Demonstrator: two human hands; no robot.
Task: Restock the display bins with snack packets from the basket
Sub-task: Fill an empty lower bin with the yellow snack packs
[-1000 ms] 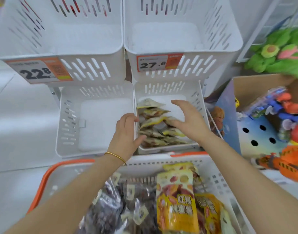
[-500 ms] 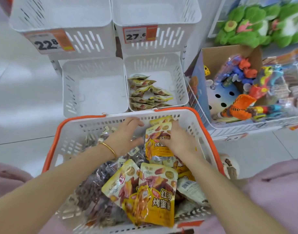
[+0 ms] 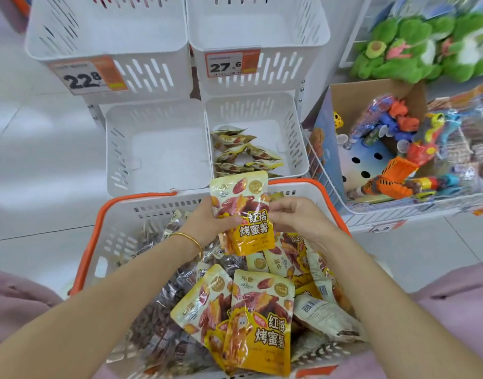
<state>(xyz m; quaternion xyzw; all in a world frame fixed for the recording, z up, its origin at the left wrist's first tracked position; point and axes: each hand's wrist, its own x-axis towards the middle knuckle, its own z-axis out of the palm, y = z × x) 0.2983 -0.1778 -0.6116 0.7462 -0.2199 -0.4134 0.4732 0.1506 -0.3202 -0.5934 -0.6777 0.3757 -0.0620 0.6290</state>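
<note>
A yellow snack packet (image 3: 244,214) is held upright above the far end of the white basket with orange rim (image 3: 120,231). My left hand (image 3: 210,221) grips its left edge and my right hand (image 3: 297,217) pinches its right edge. More yellow packets (image 3: 251,318) and clear bags of dark snacks (image 3: 155,318) fill the basket. Beyond it, the lower right display bin (image 3: 295,127) holds several yellow packets (image 3: 243,154) standing on edge. The lower left bin (image 3: 153,149) has nothing in it.
Two upper white bins carry price tags 22.8 (image 3: 84,77) and 27.6 (image 3: 229,65). To the right stands a wire tray with a cardboard box of toys (image 3: 399,149), with green plush toys (image 3: 426,47) behind. Pale floor tiles lie to the left.
Both hands came back from the lower right bin to the basket, took hold of a yellow packet and lifted it upright above the basket's far end.
</note>
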